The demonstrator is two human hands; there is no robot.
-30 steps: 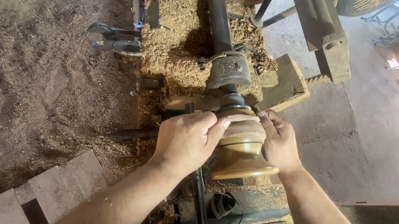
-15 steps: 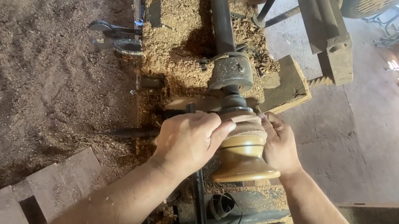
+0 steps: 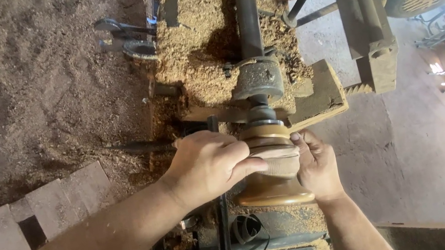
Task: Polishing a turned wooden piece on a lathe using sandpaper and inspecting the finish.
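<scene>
Nearest, the flared, smooth brown wooden workpiece sits on the lathe, its wide rim toward the viewer. The left hand wraps over its paler waist, fingers curled on it; the right hand presses flat against its side. Beyond, a rough grey metal housing and dark shaft run through heaped sawdust, with open sawdust-strewn floor at left.
</scene>
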